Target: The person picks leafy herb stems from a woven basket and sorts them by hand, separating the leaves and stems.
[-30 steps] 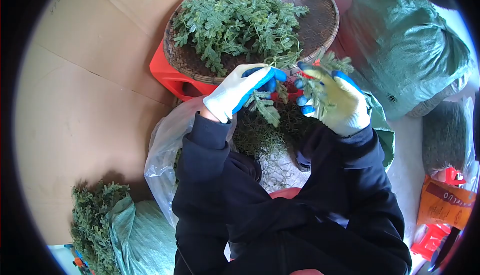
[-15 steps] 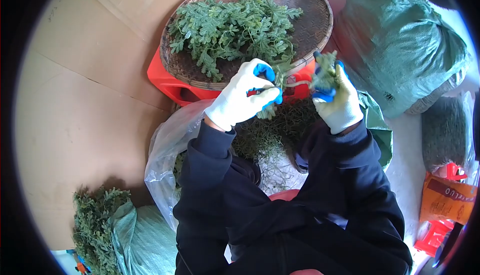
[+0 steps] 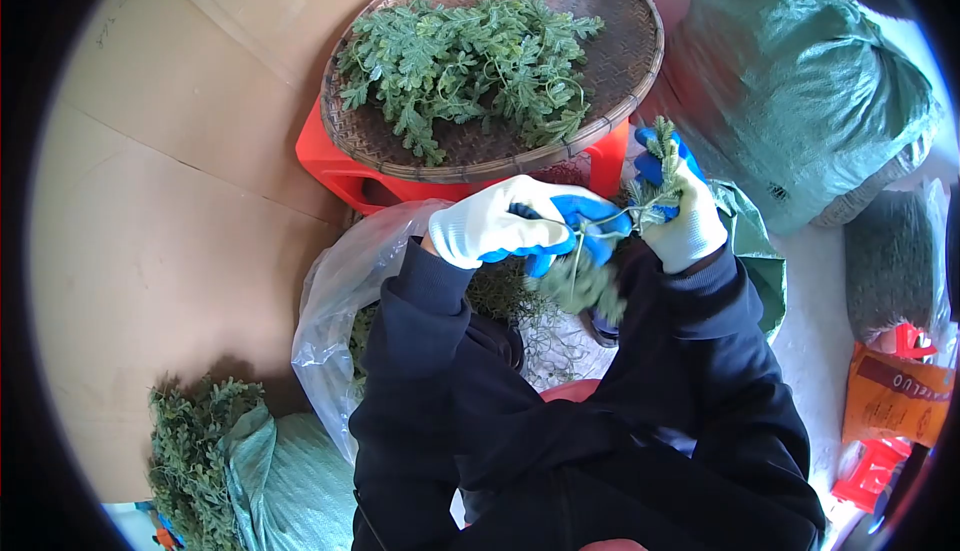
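Note:
My left hand (image 3: 525,223), in a white glove with blue fingertips, pinches the thin stem of a green sprig (image 3: 590,289) whose leaves hang blurred below it. My right hand (image 3: 680,201), gloved alike, is wrapped round a leafy green sprig (image 3: 655,176) that stands up from the fingers. Thin stems stretch between the two hands. Beyond them, a heap of green sprigs (image 3: 470,61) lies on a round woven tray (image 3: 625,51), which rests on a red stool (image 3: 330,156).
A clear plastic bag (image 3: 330,296) stands left of my legs. Loose stems (image 3: 500,296) lie on the floor between my feet. A large green sack (image 3: 810,91) is at the right, an orange bag (image 3: 895,396) lower right, and another sack (image 3: 290,481) with greenery lower left.
My left hand has moved down and right from the tray's edge, with its sprig now hanging lower. My right hand still holds its sprig, which has turned more upright.

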Demonstrator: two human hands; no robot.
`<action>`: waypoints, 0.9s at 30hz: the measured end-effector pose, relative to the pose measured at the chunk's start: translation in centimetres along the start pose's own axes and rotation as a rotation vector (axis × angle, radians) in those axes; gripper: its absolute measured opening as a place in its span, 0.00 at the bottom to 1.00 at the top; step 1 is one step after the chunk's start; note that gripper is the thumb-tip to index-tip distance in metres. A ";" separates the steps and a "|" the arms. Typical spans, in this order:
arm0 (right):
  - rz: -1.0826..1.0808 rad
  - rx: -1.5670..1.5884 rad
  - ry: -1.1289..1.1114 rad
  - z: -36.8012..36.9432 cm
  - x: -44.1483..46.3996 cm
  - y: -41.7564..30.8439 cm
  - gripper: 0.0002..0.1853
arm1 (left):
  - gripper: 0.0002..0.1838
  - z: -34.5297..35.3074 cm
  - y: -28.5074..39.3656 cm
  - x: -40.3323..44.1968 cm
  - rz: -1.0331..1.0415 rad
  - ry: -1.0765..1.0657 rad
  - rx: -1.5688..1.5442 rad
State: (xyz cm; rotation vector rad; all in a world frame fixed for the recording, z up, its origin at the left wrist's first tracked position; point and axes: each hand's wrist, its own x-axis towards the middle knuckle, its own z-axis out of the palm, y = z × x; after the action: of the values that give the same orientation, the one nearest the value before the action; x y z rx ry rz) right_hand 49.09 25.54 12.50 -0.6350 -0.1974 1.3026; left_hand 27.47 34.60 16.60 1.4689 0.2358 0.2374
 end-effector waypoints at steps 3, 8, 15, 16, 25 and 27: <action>-0.010 -0.115 -0.125 -2.7 0.7 -0.9 0.14 | 0.17 -0.4 1.0 0.1 -0.260 -0.096 0.038; -0.683 -1.101 0.023 -4.9 -0.1 -2.8 0.11 | 0.17 1.3 -0.4 0.4 -0.384 0.035 -0.037; -0.638 -0.336 0.438 -13.7 -3.2 -10.3 0.08 | 0.31 -2.8 -0.7 -3.0 0.327 -0.158 -0.285; -0.595 -0.706 0.329 -18.1 -4.3 -10.2 0.10 | 0.33 -2.7 -1.4 -2.9 0.339 0.040 -0.242; 0.023 -2.269 0.168 -27.4 -8.3 -6.2 0.32 | 0.32 -1.3 -1.6 0.0 0.226 0.377 -0.282; 0.284 -2.367 0.086 -27.7 -7.2 -6.6 0.38 | 0.32 -1.3 -2.1 0.7 0.263 0.305 -0.397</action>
State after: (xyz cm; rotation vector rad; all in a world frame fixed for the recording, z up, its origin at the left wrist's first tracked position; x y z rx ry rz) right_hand 65.87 8.96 -5.02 -2.6824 -1.7094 0.6806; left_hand 27.77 35.89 14.37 1.0617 0.2251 0.6847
